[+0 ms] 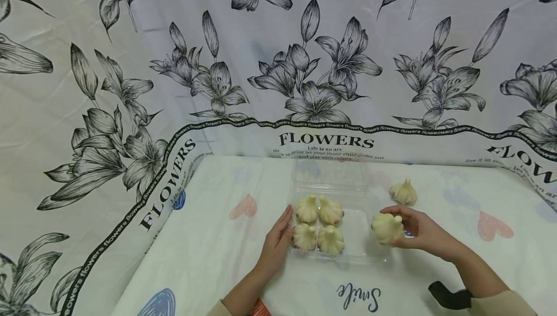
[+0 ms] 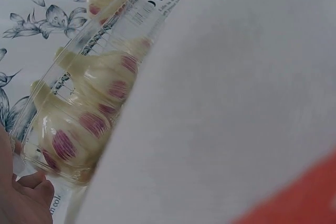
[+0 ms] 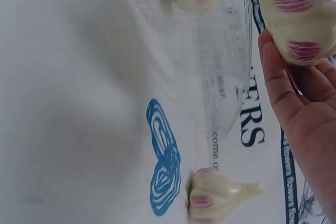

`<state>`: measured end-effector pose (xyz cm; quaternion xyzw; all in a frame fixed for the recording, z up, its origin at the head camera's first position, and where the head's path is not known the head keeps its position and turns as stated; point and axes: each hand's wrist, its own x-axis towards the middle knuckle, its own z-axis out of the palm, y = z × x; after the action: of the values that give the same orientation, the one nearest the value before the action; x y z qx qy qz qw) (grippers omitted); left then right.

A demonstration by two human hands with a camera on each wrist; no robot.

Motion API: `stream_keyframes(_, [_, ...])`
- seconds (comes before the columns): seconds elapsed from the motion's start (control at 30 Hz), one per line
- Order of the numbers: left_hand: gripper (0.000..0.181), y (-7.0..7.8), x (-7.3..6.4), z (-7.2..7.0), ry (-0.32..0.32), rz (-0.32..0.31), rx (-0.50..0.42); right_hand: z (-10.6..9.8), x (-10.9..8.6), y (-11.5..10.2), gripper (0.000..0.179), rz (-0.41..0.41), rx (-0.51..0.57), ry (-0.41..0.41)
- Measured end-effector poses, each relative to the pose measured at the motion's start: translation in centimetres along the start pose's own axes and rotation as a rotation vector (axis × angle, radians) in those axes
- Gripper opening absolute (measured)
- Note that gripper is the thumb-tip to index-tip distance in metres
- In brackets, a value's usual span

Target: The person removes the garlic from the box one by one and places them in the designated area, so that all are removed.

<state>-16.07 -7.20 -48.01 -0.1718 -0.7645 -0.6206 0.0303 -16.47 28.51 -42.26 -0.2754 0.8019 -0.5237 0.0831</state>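
Note:
A clear plastic container (image 1: pixel 359 224) with its lid (image 1: pixel 329 173) folded back lies on the table, several garlic bulbs grouped in its left part. My left hand (image 1: pixel 275 239) rests against the container's left side, its fingers along the wall. Above the container's right edge, my right hand (image 1: pixel 424 233) holds another garlic bulb (image 1: pixel 387 229) between thumb and fingers. The right wrist view shows purple streaks on this held bulb (image 3: pixel 294 19). One more loose garlic bulb (image 1: pixel 403 192) sits on the cloth, beyond the right hand.
A white cloth (image 1: pixel 209 238) printed with hearts covers the table. Behind it hangs a curtain (image 1: pixel 278 64) with a flower print. Near the right forearm is a black curved object (image 1: pixel 450 296). Something red (image 1: pixel 260 308) shows at the front edge beside the left forearm.

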Motion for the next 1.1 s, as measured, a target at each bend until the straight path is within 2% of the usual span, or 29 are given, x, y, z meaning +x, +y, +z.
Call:
stream_keyframes(0.23, [0.043, 0.0, -0.1, 0.0, -0.002, -0.006, -0.001, -0.7, -0.9, 1.0, 0.056, -0.044, 0.075, 0.018])
stream_keyframes(0.37, [0.043, 0.0, -0.1, 0.0, -0.005, -0.007, -0.004, -0.9, -1.5, 1.5, 0.057, -0.031, 0.107, 0.053])
stream_keyframes(0.67, [0.044, 0.0, -0.1, -0.1, -0.012, -0.01, -0.013, -1.4, -2.3, 3.1, 0.06, -0.05, 0.251, 0.071])
stream_keyframes(1.1, [0.043, 0.0, -0.2, -0.1, -0.014, -0.007, -0.015, -2.5, -3.7, 5.7, 0.06, 0.047, 0.236, 0.153])
